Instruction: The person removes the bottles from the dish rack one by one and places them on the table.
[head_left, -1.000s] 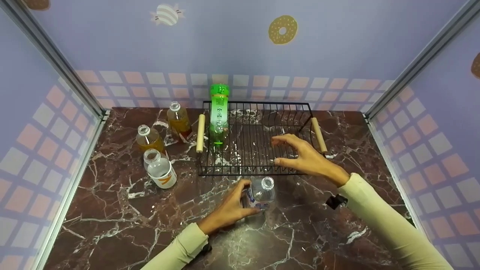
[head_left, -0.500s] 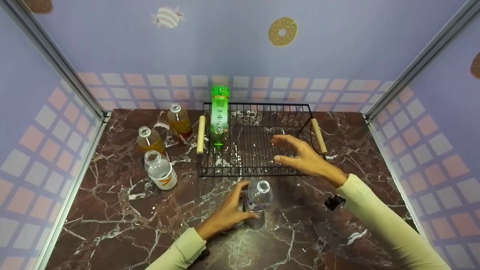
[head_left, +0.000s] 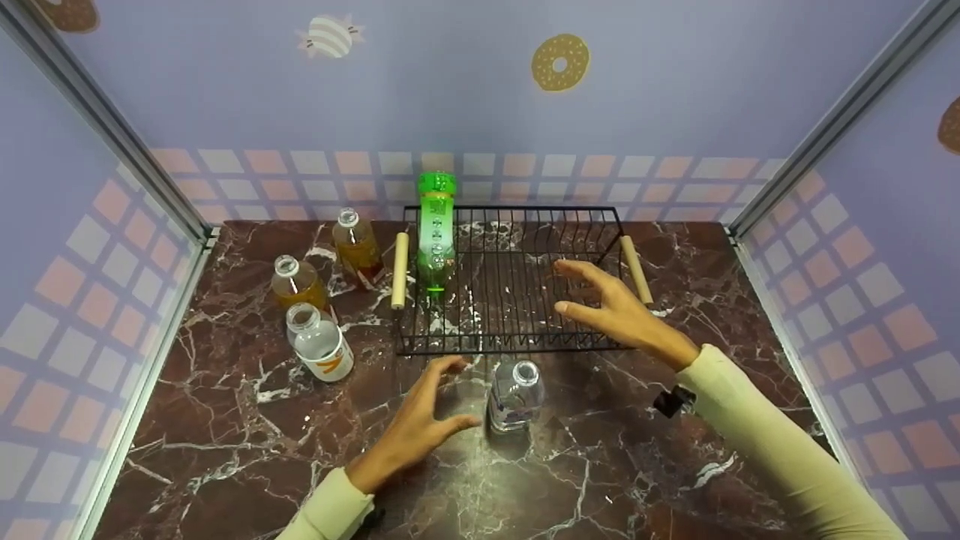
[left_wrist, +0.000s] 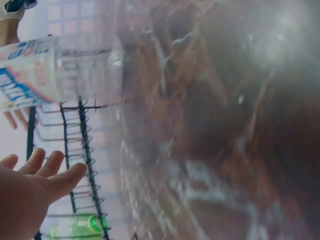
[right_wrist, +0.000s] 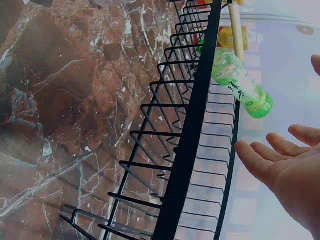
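Observation:
A clear plastic bottle (head_left: 516, 401) with its open neck up stands on the dark marble tabletop, in front of the black wire rack (head_left: 517, 349). Its white, blue and pink label (left_wrist: 27, 80) shows in the left wrist view. To the left of this bottle is my left hand (head_left: 416, 420), fingers spread and apart from it, holding nothing. My right hand (head_left: 619, 311) is over the rack's right part, thumb and fingers parted around nothing. Inside the rack's left end a green bottle (head_left: 436, 232) leans with its cap up.
Left of the rack stand two uncapped bottles of amber drink, a rear one (head_left: 358, 247) and a nearer one (head_left: 298, 283). Closest to me there is a clear bottle with a white and orange label (head_left: 322, 345). Wooden handles (head_left: 635, 270) flank the rack; patterned walls enclose the table.
My left hand has let go of the clear bottle and drawn away to the left. The bottle stays standing. My right hand has barely moved.

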